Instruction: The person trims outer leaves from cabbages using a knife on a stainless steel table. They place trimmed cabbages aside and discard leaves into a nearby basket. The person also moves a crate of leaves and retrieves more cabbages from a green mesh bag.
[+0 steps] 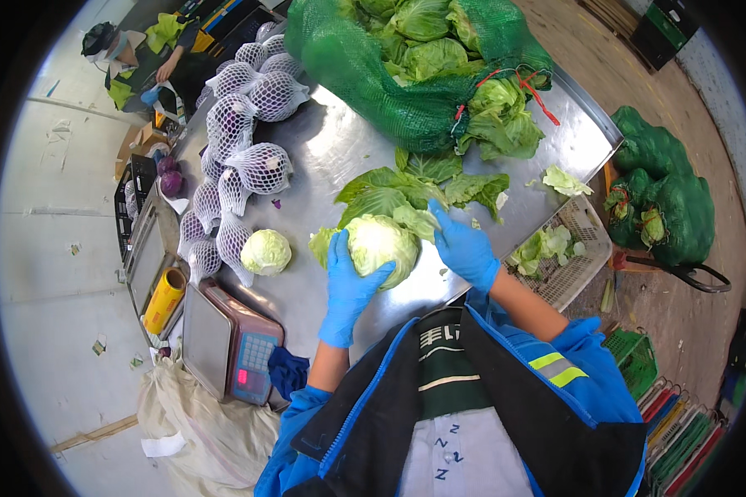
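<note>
My left hand (349,289), in a blue glove, grips the near left side of a pale green cabbage head (384,245) on the steel table (323,186). My right hand (467,251), gloved too, pinches a loose outer cabbage leaf (416,222) at the head's right side. Whether that leaf is still attached, I cannot tell. Darker loose leaves (373,192) lie just beyond the head. To the left sits a smaller trimmed cabbage (266,252). A green mesh sack (404,105) full of cabbages lies at the far side, with red ties at its mouth.
Purple vegetables in white foam nets (262,168) line the left side. A digital scale (239,351) and a yellow film roll (165,300) stand at near left. Right: a crate of leaf scraps (572,279) and filled green sacks (677,186). A co-worker (140,62) is at far left.
</note>
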Tool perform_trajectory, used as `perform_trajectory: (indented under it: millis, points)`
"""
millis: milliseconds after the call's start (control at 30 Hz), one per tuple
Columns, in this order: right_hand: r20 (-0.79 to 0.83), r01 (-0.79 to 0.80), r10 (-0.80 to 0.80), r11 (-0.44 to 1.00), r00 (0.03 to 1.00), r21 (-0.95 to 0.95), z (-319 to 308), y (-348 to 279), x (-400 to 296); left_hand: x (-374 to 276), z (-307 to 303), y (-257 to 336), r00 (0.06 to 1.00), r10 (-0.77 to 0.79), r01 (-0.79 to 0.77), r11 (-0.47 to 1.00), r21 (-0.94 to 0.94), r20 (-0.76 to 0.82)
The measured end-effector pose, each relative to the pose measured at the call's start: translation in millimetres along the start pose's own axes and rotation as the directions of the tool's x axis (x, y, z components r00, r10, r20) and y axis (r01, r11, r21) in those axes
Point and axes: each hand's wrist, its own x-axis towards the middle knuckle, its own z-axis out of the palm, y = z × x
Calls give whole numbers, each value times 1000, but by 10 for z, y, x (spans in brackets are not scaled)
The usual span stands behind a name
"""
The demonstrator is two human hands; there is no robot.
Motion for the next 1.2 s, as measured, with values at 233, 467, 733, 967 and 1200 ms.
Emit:
perform_trajectory:
  millis: [233, 467, 733, 967, 1200]
  points:
    - [237, 227, -184, 959, 954, -171, -149, -178, -98, 207, 53, 167, 997, -16, 10, 997, 77, 79]
    - [269, 230, -194, 967, 943, -111, -90, -98, -59, 325, 96, 141, 992, -43, 37, 998, 60, 117]
    - [276, 171, -119, 969, 954, -176, 209, 54, 307, 385, 76, 201, 983, -88, 90, 996, -7, 164]
    - [208, -84, 62, 992, 976, 99, 283, 233, 818, 116, -147, 148, 965, 69, -111, 982, 154, 254]
    - [396, -93, -226, 760, 890, 643, -163, -284, 451, 164, -403, -60, 928, 45, -27, 998, -54, 369]
